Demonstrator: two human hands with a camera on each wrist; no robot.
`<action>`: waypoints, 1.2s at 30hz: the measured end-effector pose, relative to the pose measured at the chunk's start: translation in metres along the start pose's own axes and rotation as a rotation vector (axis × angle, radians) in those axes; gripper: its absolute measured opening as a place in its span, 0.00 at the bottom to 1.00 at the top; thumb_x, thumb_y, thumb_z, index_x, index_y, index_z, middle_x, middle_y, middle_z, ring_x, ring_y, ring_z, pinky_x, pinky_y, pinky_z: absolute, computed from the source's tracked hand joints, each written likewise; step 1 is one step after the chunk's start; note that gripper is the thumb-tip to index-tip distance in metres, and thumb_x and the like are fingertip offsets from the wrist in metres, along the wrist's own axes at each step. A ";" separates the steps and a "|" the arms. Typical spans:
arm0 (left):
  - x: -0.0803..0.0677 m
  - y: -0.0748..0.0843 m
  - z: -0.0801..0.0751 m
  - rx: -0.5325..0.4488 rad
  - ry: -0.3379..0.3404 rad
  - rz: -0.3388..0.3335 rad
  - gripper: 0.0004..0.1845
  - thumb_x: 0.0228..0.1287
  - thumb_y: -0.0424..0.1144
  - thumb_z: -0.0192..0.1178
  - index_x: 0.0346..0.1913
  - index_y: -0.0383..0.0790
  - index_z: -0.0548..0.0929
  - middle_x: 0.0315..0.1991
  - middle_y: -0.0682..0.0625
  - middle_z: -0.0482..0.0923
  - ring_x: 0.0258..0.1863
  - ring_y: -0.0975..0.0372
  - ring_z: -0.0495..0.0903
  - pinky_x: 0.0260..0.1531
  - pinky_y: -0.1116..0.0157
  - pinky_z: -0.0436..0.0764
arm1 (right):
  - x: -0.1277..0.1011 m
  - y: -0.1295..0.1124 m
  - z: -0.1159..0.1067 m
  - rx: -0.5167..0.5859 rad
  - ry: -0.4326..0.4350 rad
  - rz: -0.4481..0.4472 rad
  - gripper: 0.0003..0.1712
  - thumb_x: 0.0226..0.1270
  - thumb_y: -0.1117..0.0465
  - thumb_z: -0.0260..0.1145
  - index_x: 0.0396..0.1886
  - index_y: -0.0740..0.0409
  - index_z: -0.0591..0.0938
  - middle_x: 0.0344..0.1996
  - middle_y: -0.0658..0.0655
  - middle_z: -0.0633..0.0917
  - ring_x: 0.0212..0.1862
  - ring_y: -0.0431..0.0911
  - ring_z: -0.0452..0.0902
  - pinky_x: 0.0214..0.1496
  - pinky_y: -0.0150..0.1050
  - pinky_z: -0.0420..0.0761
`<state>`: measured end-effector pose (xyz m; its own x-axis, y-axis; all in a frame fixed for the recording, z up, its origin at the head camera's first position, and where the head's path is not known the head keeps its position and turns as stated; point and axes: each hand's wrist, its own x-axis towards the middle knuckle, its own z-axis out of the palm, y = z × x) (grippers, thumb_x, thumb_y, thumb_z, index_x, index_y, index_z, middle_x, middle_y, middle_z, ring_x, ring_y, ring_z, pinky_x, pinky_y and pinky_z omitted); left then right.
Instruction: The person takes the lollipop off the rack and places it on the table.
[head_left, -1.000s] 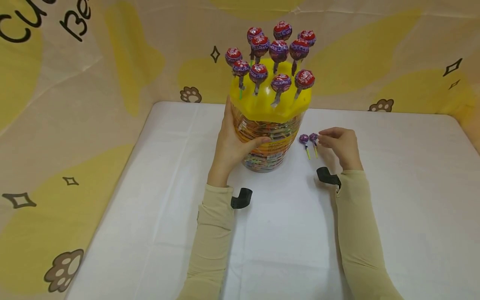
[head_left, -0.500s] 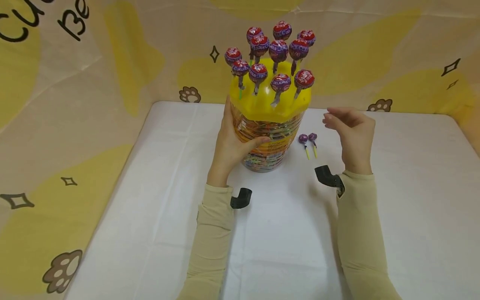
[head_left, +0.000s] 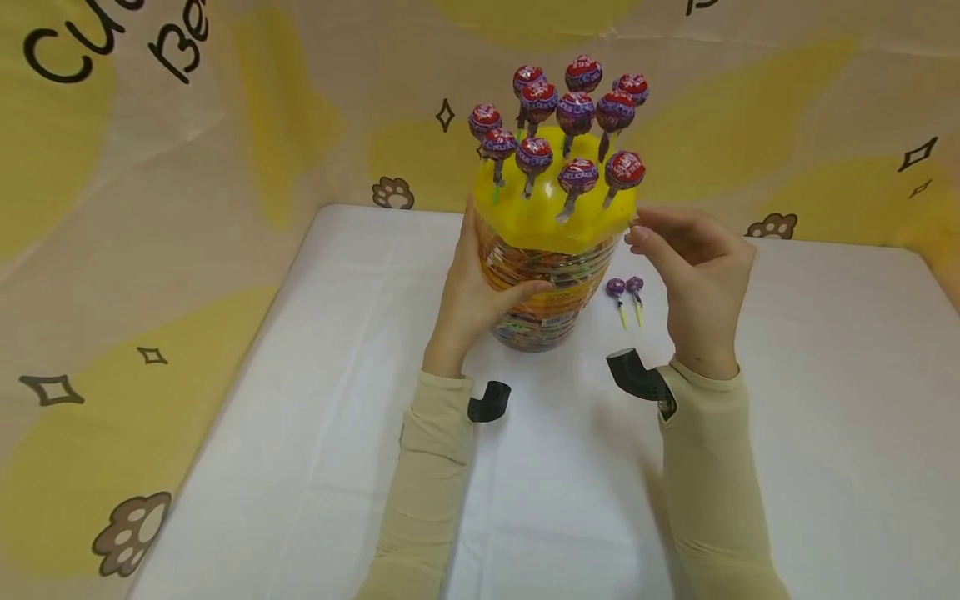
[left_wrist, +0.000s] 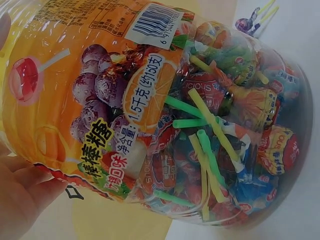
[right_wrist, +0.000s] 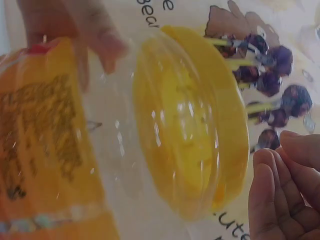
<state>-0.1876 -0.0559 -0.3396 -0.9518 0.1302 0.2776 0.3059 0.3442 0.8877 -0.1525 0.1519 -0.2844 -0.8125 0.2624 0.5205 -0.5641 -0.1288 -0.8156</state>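
Note:
My left hand (head_left: 472,292) grips the side of a clear plastic jar (head_left: 543,325) full of wrapped lollipops. Several lollipops (head_left: 577,179) in red and purple wrappers stand upright in its yellow lid (head_left: 525,221). At the lid's right edge is my right hand (head_left: 701,267), thumb and fingertips drawn together. Whether something is between those fingertips is hidden. In the right wrist view, the fingers (right_wrist: 265,175) meet close by the lid's rim (right_wrist: 232,120). Two purple lollipops (head_left: 626,296) with yellow sticks lie on the table, right of the jar.
A white cloth covers the table (head_left: 360,333), which meets a patterned yellow and beige backdrop (head_left: 750,125) behind and at the left. Small black mounts (head_left: 491,402) stick out from both wrists. An orange label (left_wrist: 95,90) wraps the jar.
My right hand has risen from beside the two loose lollipops, then moved left to the lid's edge. The left hand keeps its grip on the jar. The head view has shifted slightly.

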 end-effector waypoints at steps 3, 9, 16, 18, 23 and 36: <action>-0.001 -0.001 0.001 0.001 -0.001 -0.003 0.65 0.46 0.50 0.74 0.75 0.53 0.34 0.75 0.55 0.42 0.72 0.60 0.47 0.69 0.50 0.52 | 0.001 -0.004 0.008 -0.005 -0.014 -0.004 0.10 0.55 0.75 0.69 0.38 0.75 0.84 0.35 0.62 0.86 0.36 0.51 0.82 0.43 0.35 0.83; 0.000 -0.001 0.002 0.008 -0.012 -0.003 0.64 0.47 0.51 0.74 0.75 0.54 0.33 0.75 0.56 0.42 0.72 0.61 0.46 0.69 0.52 0.52 | 0.001 -0.008 0.019 -0.077 -0.007 -0.058 0.09 0.55 0.74 0.69 0.37 0.73 0.84 0.35 0.62 0.85 0.38 0.52 0.82 0.47 0.36 0.82; 0.001 0.001 0.002 0.014 -0.012 -0.027 0.63 0.48 0.50 0.73 0.75 0.53 0.34 0.75 0.55 0.42 0.73 0.60 0.46 0.69 0.51 0.52 | 0.002 -0.010 0.028 -0.146 -0.003 -0.093 0.08 0.55 0.73 0.69 0.36 0.72 0.85 0.34 0.60 0.85 0.36 0.50 0.82 0.46 0.35 0.82; 0.001 0.001 0.002 0.015 -0.012 -0.030 0.63 0.48 0.51 0.73 0.75 0.53 0.34 0.75 0.55 0.42 0.73 0.59 0.46 0.69 0.51 0.52 | 0.003 -0.010 0.030 -0.162 0.001 -0.101 0.07 0.54 0.73 0.69 0.35 0.71 0.85 0.33 0.60 0.85 0.36 0.50 0.82 0.45 0.35 0.82; 0.001 0.001 0.002 0.018 -0.012 -0.037 0.64 0.47 0.51 0.73 0.75 0.53 0.34 0.75 0.54 0.41 0.73 0.59 0.46 0.69 0.51 0.52 | 0.005 -0.009 0.032 -0.172 0.011 -0.094 0.06 0.53 0.74 0.70 0.32 0.70 0.85 0.31 0.58 0.85 0.34 0.48 0.81 0.44 0.34 0.83; 0.001 -0.001 0.001 0.015 -0.003 -0.025 0.64 0.47 0.51 0.73 0.75 0.53 0.34 0.75 0.55 0.41 0.73 0.59 0.46 0.69 0.50 0.52 | 0.009 -0.011 0.034 -0.203 0.011 -0.098 0.04 0.55 0.73 0.69 0.32 0.70 0.85 0.31 0.58 0.85 0.35 0.48 0.82 0.46 0.34 0.82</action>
<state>-0.1885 -0.0557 -0.3407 -0.9591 0.1243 0.2543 0.2825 0.3611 0.8887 -0.1592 0.1227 -0.2623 -0.7533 0.2747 0.5976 -0.5980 0.0922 -0.7962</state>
